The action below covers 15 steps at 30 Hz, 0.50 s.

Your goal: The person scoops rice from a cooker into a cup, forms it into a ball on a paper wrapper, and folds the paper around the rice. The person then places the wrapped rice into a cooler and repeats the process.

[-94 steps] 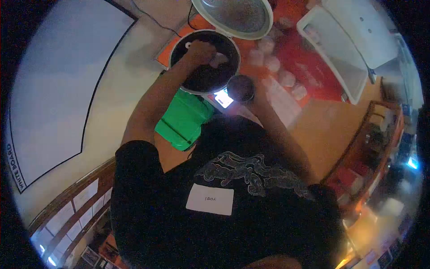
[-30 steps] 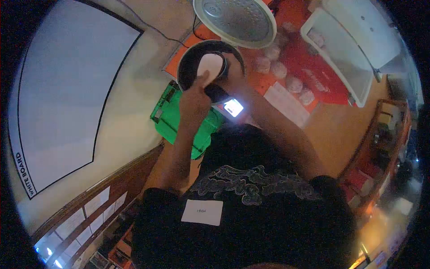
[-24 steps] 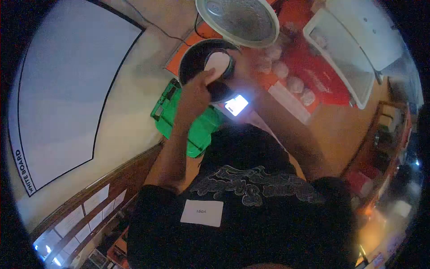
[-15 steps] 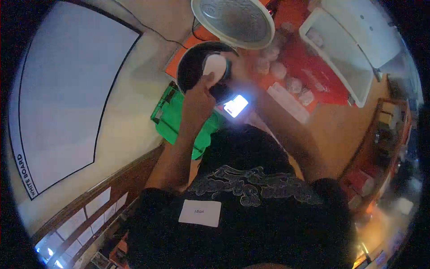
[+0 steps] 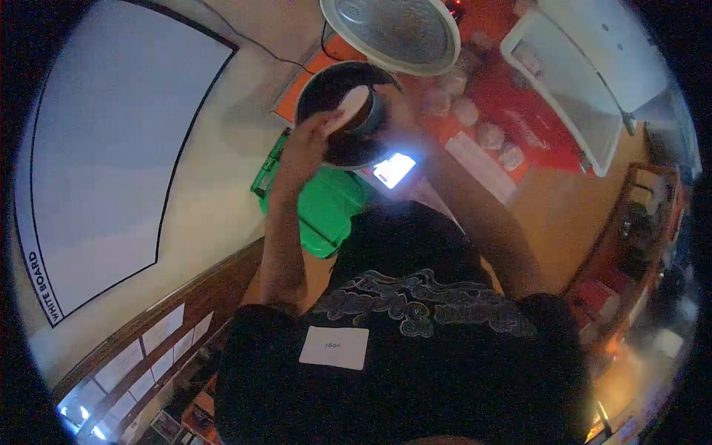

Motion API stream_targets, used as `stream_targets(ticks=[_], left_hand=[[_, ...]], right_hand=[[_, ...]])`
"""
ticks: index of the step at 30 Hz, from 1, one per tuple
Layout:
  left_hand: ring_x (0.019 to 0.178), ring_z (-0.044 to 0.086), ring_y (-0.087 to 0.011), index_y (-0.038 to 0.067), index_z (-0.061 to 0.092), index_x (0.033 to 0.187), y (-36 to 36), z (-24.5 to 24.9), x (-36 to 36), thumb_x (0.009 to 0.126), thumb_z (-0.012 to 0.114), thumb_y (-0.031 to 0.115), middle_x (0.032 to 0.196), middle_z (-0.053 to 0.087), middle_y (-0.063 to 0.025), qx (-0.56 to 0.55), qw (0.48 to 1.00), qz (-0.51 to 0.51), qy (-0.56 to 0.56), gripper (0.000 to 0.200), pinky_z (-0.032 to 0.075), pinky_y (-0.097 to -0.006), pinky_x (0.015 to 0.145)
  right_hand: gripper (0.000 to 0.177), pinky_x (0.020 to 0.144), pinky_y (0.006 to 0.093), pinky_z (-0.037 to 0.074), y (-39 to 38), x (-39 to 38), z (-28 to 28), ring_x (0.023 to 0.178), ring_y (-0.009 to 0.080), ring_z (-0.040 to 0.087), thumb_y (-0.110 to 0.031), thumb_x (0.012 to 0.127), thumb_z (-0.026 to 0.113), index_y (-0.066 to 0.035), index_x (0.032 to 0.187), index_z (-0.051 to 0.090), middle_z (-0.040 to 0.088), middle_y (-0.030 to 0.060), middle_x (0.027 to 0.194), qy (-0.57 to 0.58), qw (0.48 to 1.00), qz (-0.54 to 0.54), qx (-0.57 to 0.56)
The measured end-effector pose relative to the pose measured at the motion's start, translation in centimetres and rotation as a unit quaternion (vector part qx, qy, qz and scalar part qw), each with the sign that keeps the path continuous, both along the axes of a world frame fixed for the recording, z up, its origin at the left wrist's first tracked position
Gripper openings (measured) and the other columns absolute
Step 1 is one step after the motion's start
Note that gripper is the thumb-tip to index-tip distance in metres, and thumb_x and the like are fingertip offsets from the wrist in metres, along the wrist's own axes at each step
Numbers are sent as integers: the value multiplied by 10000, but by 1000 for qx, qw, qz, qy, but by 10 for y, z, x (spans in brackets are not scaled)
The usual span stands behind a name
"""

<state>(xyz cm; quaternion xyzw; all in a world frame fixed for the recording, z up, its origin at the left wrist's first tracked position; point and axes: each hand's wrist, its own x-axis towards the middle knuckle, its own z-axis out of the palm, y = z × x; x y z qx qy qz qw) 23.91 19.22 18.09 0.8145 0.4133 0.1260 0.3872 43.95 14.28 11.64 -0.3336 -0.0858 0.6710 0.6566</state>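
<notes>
My left hand is closed on a pale, flat, rounded piece, tilted over a dark round pot. Beside this piece, inside the pot, is a dark grey cup-like container. My right hand, dim and blurred, is at the container's right side with its fingers wrapped round it. Just below the pot's right edge a small bright screen glows. A round metallic lid stands open behind the pot.
A green case lies below the pot. Several clear round packets and a pale strip are on the red surface. A white open bin stands at the right, and a whiteboard is on the left wall.
My left hand has moved left and slightly down with the pale piece, which has turned more edge-on. More of the grey container now shows.
</notes>
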Motion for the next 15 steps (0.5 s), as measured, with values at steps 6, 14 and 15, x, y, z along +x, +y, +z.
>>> stream_targets(ticks=[6, 14, 15], left_hand=[[671, 541, -160, 52, 528, 1288, -13, 36, 1, 1011, 425, 241, 815, 571, -15, -290, 913, 219, -188, 351, 469, -308, 649], [1008, 601, -302, 20, 547, 1269, -57, 10, 34, 996, 473, 204, 1146, 630, -179, 94, 984, 111, -99, 338, 471, -374, 888], [1163, 568, -361, 0, 548, 1256, -63, 4, 34, 1001, 446, 188, 1241, 597, -214, 109, 989, 78, -57, 332, 441, -401, 982]], right_hand=[[365, 935, 461, 525, -16, -2, 39, 1070, 269, 620, -254, 924, 497, -62, 1232, 524, 610, 131, 1195, -397, 896, -52, 194], [237, 916, 355, 499, -1, -29, 18, 980, 204, 641, -234, 892, 590, -46, 1027, 641, 667, 92, 982, -178, 943, -220, 174], [249, 879, 351, 504, 11, -31, -4, 944, 200, 640, -253, 914, 535, -51, 1020, 635, 660, 87, 960, -258, 928, -247, 104]])
